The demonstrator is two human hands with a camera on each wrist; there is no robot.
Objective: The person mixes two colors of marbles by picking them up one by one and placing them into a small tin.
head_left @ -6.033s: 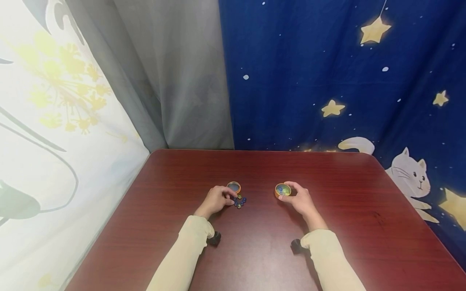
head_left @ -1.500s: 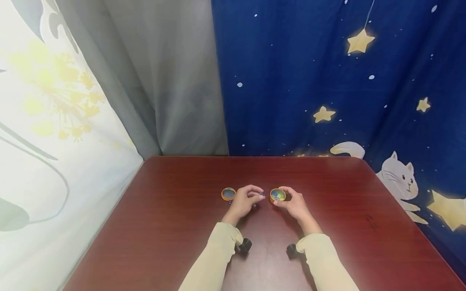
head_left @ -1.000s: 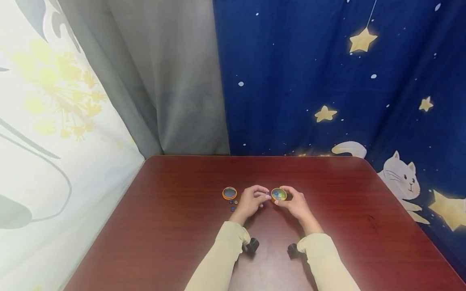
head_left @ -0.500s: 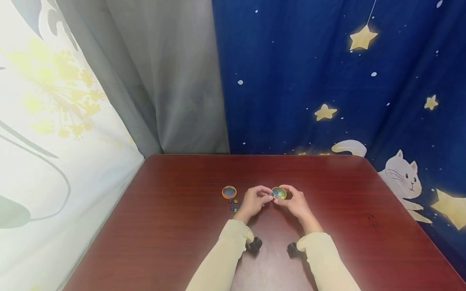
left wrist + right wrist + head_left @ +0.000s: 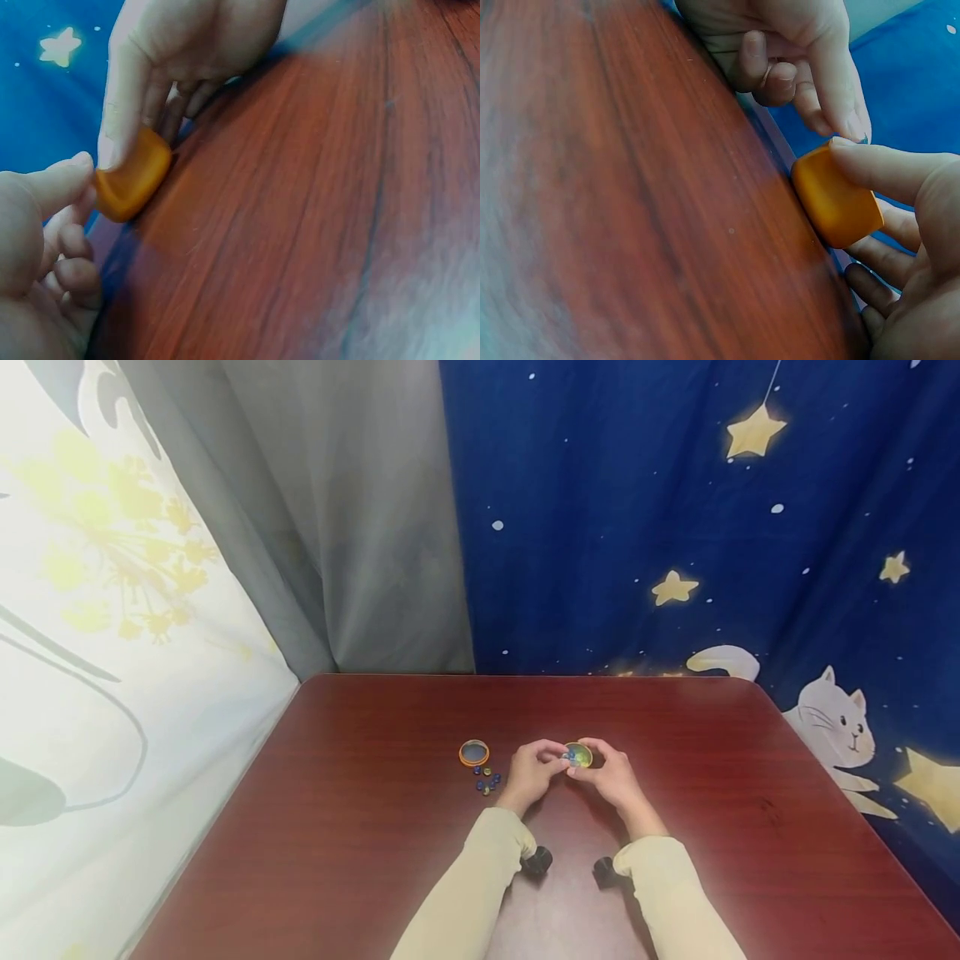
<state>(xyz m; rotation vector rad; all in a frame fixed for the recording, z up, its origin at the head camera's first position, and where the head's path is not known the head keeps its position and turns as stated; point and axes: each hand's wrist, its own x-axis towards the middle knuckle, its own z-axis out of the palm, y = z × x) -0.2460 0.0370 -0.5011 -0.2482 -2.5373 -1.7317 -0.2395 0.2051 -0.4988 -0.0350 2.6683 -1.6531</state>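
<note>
My right hand [image 5: 617,779] holds a round orange container [image 5: 835,196] by its sides, thumb on the near wall and fingers round the far side. Blue and yellow-green marbles show inside it in the head view. At its left rim is my left hand [image 5: 529,774], thumb and fingertips together. A tiny blue-green sliver of a marble [image 5: 866,139] shows between them in the right wrist view; the fingers hide most of it. Several loose marbles [image 5: 487,790], blue and yellow-green, lie on the table to the left of my left hand.
A second round orange piece [image 5: 474,752] with a grey inside, like a lid, lies just behind the loose marbles. The dark red wooden table [image 5: 360,827] reaches back to a grey curtain [image 5: 390,527] and a blue starry curtain [image 5: 585,527].
My left hand has gone from the loose marbles rightward to the container's rim, carrying a small blue marble. My right hand keeps its hold on the container, almost in place.
</note>
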